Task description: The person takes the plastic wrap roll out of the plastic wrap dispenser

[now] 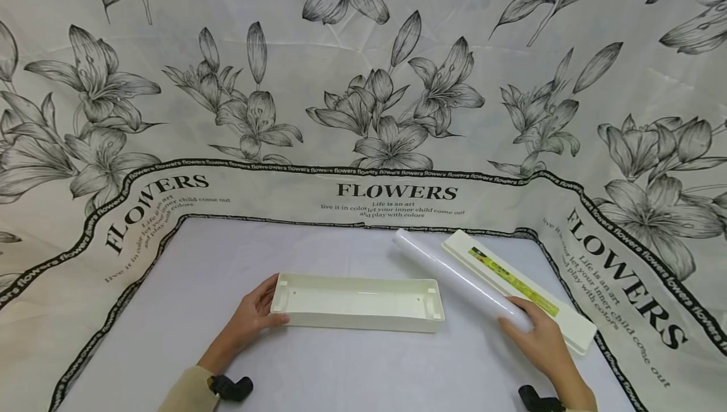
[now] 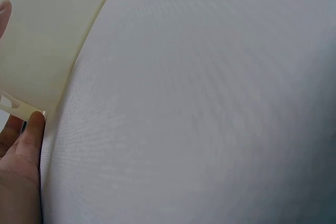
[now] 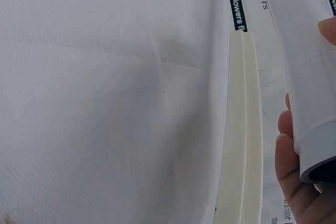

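Note:
In the head view, a long cream tray-like box (image 1: 358, 320) lies with its hollow side up. My left hand (image 1: 255, 311) grips its left end, thumb at the front wall and fingers behind. The left wrist view shows the box (image 2: 47, 40) close up, with a fingertip (image 2: 35, 121) at its corner. My right hand (image 1: 536, 336) holds the near end of a glossy whitish roll of plastic film (image 1: 454, 273), slanting away to the upper left. From the right wrist, fingers wrap around the roll (image 3: 304, 77), whose end shows a dark hollow core.
A cream lid-like strip (image 1: 573, 330) with a yellow-green label (image 1: 514, 281) lies slantwise beyond the roll, its near end over the printed border. White tablecloth (image 1: 363, 368) spreads beneath, edged with black lettered bands. A flower-printed cloth (image 1: 363, 115) rises behind.

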The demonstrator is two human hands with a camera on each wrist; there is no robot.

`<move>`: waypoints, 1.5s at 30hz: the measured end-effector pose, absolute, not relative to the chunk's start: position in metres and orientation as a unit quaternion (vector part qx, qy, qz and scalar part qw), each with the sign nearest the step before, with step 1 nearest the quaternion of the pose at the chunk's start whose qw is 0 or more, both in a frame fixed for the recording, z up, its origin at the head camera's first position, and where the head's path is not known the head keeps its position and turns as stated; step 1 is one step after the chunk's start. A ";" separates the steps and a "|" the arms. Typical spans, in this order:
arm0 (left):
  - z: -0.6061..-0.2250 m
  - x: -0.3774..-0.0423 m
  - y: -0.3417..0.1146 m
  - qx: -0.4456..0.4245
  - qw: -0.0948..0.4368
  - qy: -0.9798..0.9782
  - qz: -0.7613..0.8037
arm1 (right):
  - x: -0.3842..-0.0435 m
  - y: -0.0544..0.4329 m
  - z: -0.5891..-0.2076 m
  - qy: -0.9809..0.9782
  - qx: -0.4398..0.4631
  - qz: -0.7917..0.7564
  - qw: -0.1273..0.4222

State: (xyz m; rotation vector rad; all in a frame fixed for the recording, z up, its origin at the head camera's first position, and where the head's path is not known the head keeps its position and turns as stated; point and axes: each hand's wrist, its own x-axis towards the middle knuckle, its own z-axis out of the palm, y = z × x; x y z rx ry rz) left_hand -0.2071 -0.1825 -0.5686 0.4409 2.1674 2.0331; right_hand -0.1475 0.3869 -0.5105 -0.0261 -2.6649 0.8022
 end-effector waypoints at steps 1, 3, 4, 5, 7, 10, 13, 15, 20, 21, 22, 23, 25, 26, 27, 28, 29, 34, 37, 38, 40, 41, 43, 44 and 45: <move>-0.569 -0.207 -0.183 0.148 0.069 0.718 0.676 | -0.147 0.388 -0.512 -0.942 -0.011 0.283 0.178; -0.569 -0.208 -0.183 0.151 0.069 0.717 0.677 | -0.145 0.391 -0.513 -0.943 -0.015 0.281 0.178; -0.569 -0.208 -0.183 0.152 0.069 0.718 0.676 | -0.144 0.392 -0.514 -0.943 -0.017 0.282 0.175; -0.570 -0.208 -0.183 0.154 0.069 0.717 0.676 | -0.143 0.393 -0.515 -0.944 -0.020 0.281 0.174; -0.571 -0.208 -0.183 0.156 0.070 0.716 0.677 | -0.141 0.395 -0.516 -0.945 -0.025 0.277 0.170; -0.571 -0.208 -0.183 0.157 0.069 0.717 0.675 | -0.139 0.398 -0.517 -0.946 -0.034 0.277 0.164; -0.570 -0.208 -0.183 0.156 0.068 0.720 0.673 | -0.136 0.400 -0.518 -0.946 -0.045 0.277 0.162; -0.570 -0.208 -0.183 0.153 0.067 0.722 0.671 | -0.135 0.402 -0.518 -0.946 -0.050 0.277 0.157; -0.569 -0.208 -0.183 0.146 0.070 0.724 0.671 | -0.130 0.410 -0.519 -0.948 -0.068 0.275 0.143; -0.569 -0.208 -0.183 0.147 0.070 0.724 0.670 | -0.129 0.411 -0.519 -0.949 -0.072 0.273 0.140; -0.569 -0.208 -0.183 0.147 0.069 0.724 0.670 | -0.128 0.413 -0.519 -0.949 -0.075 0.273 0.137; -0.569 -0.207 -0.183 0.147 0.069 0.724 0.670 | -0.127 0.414 -0.519 -0.949 -0.079 0.273 0.136; -0.569 -0.207 -0.183 0.148 0.068 0.724 0.670 | -0.125 0.417 -0.520 -0.949 -0.086 0.272 0.134; -0.568 -0.208 -0.183 0.147 0.067 0.724 0.670 | -0.124 0.419 -0.521 -0.950 -0.087 0.269 0.134; -0.568 -0.208 -0.183 0.147 0.066 0.724 0.671 | -0.123 0.420 -0.521 -0.950 -0.088 0.268 0.136; -0.568 -0.208 -0.184 0.147 0.066 0.724 0.671 | -0.122 0.422 -0.522 -0.949 -0.089 0.269 0.138; -0.568 -0.208 -0.184 0.147 0.066 0.723 0.671 | -0.121 0.423 -0.523 -0.948 -0.088 0.270 0.141; -0.569 -0.208 -0.184 0.145 0.067 0.723 0.672 | -0.116 0.427 -0.527 -0.948 -0.093 0.272 0.140; -0.570 -0.208 -0.184 0.144 0.066 0.723 0.672 | -0.115 0.429 -0.528 -0.947 -0.099 0.275 0.130; -0.570 -0.208 -0.184 0.144 0.065 0.724 0.671 | -0.114 0.429 -0.528 -0.947 -0.101 0.277 0.125; -0.570 -0.208 -0.184 0.144 0.064 0.725 0.671 | -0.114 0.430 -0.528 -0.948 -0.103 0.277 0.119; -0.570 -0.208 -0.184 0.144 0.064 0.725 0.671 | -0.113 0.430 -0.528 -0.948 -0.103 0.277 0.117; -0.569 -0.207 -0.184 0.146 0.064 0.725 0.670 | -0.112 0.430 -0.528 -0.949 -0.103 0.277 0.113; -0.569 -0.207 -0.183 0.146 0.064 0.725 0.670 | -0.112 0.430 -0.528 -0.949 -0.104 0.277 0.110; -0.569 -0.207 -0.183 0.146 0.064 0.725 0.670 | -0.112 0.431 -0.528 -0.949 -0.106 0.277 0.106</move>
